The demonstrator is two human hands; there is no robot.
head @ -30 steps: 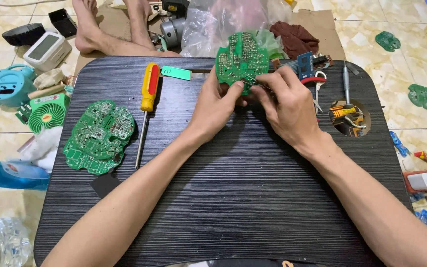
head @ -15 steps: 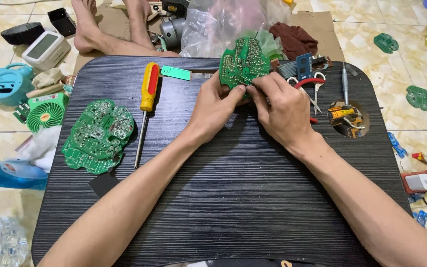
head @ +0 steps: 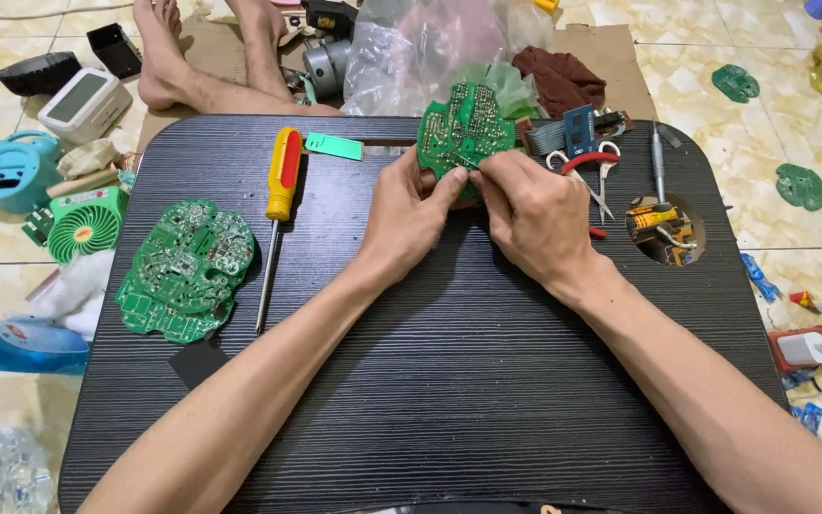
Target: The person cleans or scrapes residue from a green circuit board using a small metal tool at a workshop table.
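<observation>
Both my hands hold a green circuit board (head: pixel 463 128) upright over the far middle of the black wood-grain table (head: pixel 449 381). My left hand (head: pixel 409 217) grips its lower left edge with the thumb on the board's face. My right hand (head: pixel 533 214) pinches the lower right edge, fingertips meeting the left thumb at the board's bottom. The board's solder side faces me.
A second green circuit board (head: pixel 185 269) lies at the table's left, beside a red-and-yellow screwdriver (head: pixel 279 198). A small green tag (head: pixel 334 147), red-handled scissors (head: pixel 590 171), a thin tool (head: pixel 658 164) and a cup hole with parts (head: pixel 663 230) sit at the far right. Gadgets clutter the floor; another person's feet (head: pixel 204 67) rest beyond the table.
The held board has shifted slightly left and tipped more upright; my right fingers moved closer to the board's lower middle, next to my left thumb.
</observation>
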